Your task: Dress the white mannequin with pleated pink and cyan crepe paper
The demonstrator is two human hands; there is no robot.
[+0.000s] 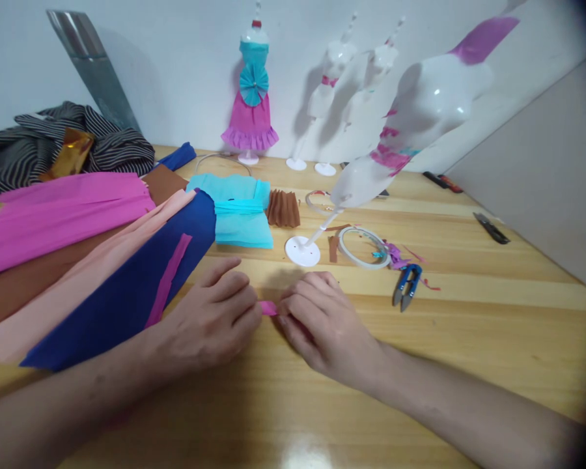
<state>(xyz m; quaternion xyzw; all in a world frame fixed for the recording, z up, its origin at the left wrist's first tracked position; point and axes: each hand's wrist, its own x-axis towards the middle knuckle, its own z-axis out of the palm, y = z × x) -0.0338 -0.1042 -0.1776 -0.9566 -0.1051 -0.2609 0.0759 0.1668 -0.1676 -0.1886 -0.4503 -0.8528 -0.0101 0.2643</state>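
A short pink strip (268, 308) shows between my two hands, low over the wooden table. My left hand (215, 316) is closed on its left end, fingers curled. On the other end, my right hand (325, 319) grips with thumb and fingers pressed together. Both hands hide most of the strip. Left of my left hand, a longer pink strip (168, 280) lies across dark blue paper (127, 296). Just beyond my hands stands a white dress form (361, 179) on a round base, tilted in view, with pink scraps at its waist.
Behind are a dressed form (254, 98) and two smaller forms. Cyan paper (244, 228), pleated brown paper (284, 208) and pink sheets (68, 208) lie left and centre. A tape roll (364, 263), blue snips (407, 286) and a cutter (491, 228) lie right.
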